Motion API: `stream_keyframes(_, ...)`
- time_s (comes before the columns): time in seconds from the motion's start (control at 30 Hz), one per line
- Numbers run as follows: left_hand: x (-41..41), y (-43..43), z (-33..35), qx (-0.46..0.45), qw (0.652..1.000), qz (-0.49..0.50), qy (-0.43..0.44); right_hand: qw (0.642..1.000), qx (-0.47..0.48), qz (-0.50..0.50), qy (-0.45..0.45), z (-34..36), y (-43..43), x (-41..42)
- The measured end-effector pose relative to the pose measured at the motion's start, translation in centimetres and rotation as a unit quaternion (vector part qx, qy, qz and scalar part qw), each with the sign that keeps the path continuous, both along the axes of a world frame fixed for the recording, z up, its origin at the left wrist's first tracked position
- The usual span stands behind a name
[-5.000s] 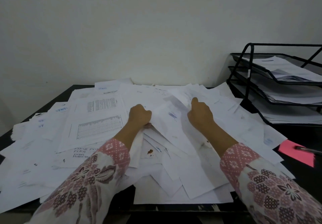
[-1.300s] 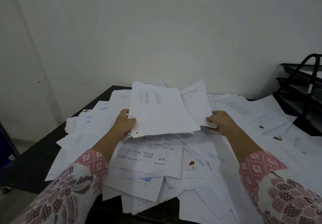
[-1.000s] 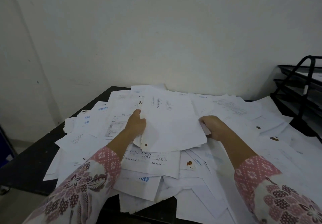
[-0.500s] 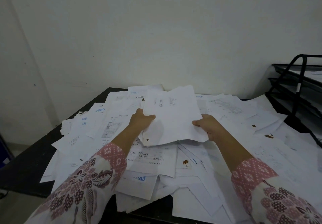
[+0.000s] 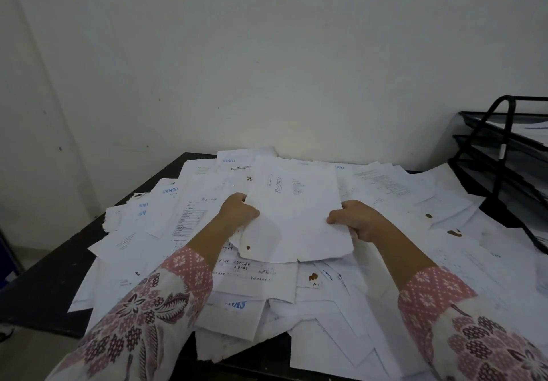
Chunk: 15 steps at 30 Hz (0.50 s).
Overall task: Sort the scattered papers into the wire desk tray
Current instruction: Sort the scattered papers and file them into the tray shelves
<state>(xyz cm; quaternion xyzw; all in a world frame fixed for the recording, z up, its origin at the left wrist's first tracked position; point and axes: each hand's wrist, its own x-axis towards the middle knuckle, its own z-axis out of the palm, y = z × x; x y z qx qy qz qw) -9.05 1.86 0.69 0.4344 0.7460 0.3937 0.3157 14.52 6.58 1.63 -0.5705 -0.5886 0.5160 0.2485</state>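
White sheets (image 5: 296, 214) were gripped at both side edges, left hand (image 5: 237, 213) and right hand (image 5: 357, 220) curled round them, above scattered papers (image 5: 252, 285) covering the black desk (image 5: 44, 285); the wire desk tray (image 5: 504, 155) stood far right.

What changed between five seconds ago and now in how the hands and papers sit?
Five seconds ago both hands dug into the scattered pile. Now the left hand and right hand grip the side edges of a gathered stack of sheets, held low over the scattered papers. The view has swung left, so the wire desk tray sits at the right edge. The desk remains covered; nothing has reached the tray.
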Motion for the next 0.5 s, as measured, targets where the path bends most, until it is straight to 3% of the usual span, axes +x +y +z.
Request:
stream_keyframes(0.1, 0.0, 0.0, 0.1, -0.015, 0.996, 0.006, 0.084, 1.0, 0.016, -0.006, -0.014, 0.2, -0.1, -0.3)
stream_keyframes(0.2, 0.2, 0.0, 0.2, -0.027, 0.995, -0.014, 0.091, 0.997, 0.058, -0.01, -0.043, 0.3, 0.0, -0.6)
stream_keyframes(0.4, 0.0, -0.3, 1.9, 0.01, 0.996, 0.005, -0.086, 0.988, 0.139, -0.025, 0.061, 1.7, -0.1, -0.8)
stream_keyframes(0.5, 0.0, -0.4, 3.6, 0.074, 0.985, 0.032, -0.153, 0.975, 0.183, -0.024, 0.122, 2.7, 0.2, -0.7)
